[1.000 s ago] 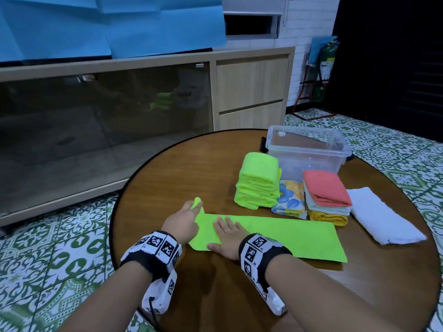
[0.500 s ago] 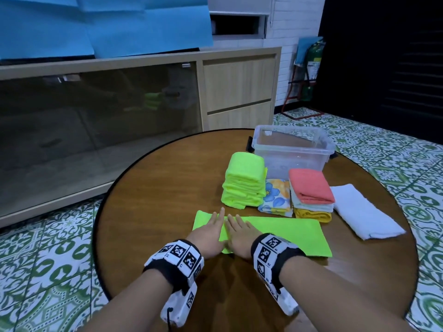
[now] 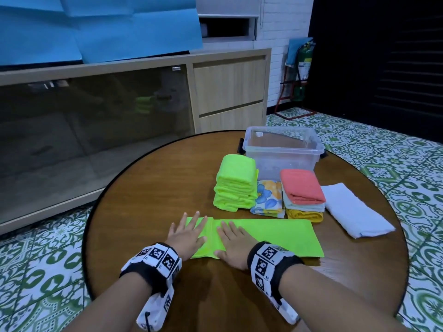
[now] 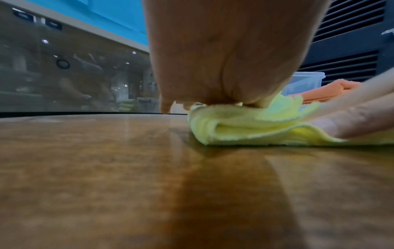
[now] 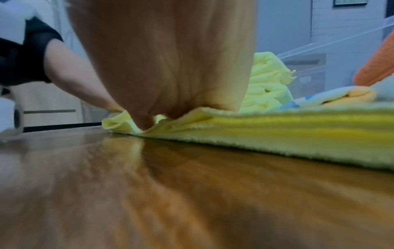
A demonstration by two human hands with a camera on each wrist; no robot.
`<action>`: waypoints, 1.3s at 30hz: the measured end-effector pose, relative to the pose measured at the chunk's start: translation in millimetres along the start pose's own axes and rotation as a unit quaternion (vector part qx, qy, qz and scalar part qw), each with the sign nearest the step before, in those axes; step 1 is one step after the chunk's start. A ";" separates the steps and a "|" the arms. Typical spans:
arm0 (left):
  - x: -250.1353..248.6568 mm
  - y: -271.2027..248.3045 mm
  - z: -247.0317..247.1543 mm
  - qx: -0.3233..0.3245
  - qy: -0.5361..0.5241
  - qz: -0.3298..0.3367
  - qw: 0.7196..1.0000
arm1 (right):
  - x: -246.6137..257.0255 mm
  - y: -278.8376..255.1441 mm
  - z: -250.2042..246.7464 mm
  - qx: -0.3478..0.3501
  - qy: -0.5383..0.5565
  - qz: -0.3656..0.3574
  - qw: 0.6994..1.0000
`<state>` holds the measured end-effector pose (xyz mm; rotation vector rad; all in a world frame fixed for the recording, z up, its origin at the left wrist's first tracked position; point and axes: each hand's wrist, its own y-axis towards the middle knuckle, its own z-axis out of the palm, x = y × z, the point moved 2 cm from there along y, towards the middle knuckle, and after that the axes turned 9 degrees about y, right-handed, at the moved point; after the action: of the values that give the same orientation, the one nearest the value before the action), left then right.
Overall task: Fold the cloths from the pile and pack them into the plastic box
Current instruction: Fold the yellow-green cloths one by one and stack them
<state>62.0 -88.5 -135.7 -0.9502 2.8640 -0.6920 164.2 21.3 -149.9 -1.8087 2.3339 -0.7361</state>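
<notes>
A lime green cloth (image 3: 268, 236) lies as a long strip on the round wooden table (image 3: 153, 188). Its left end is folded over. My left hand (image 3: 185, 232) presses flat on that folded end (image 4: 245, 128), fingers straight. Beside it, my right hand (image 3: 233, 243) lies flat on the cloth (image 5: 277, 131) too, fingers spread. Behind stand a stack of folded lime cloths (image 3: 236, 185), a floral cloth (image 3: 268, 197), and a coral cloth (image 3: 300, 185) on pale and yellow ones. The clear plastic box (image 3: 282, 149) sits at the back with nothing in it.
A folded white cloth (image 3: 352, 213) lies at the right of the table. A long wooden cabinet with dark glass doors (image 3: 96, 121) stands behind the table. The floor around has green patterned tiles (image 3: 395, 164).
My left hand folded the cloth's left end over to the right and went from pinching a corner to pressing flat. The right hand stayed pressed on the cloth.
</notes>
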 end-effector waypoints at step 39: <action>-18.7 5.7 -12.2 -0.122 -0.115 -0.124 0.978 | 4.0 0.7 3.6 0.015 -0.044 0.009 0.999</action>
<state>71.8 -68.8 -128.9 -1.3394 2.6924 -0.2208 163.7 16.5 -152.5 -1.7694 2.2682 -0.6699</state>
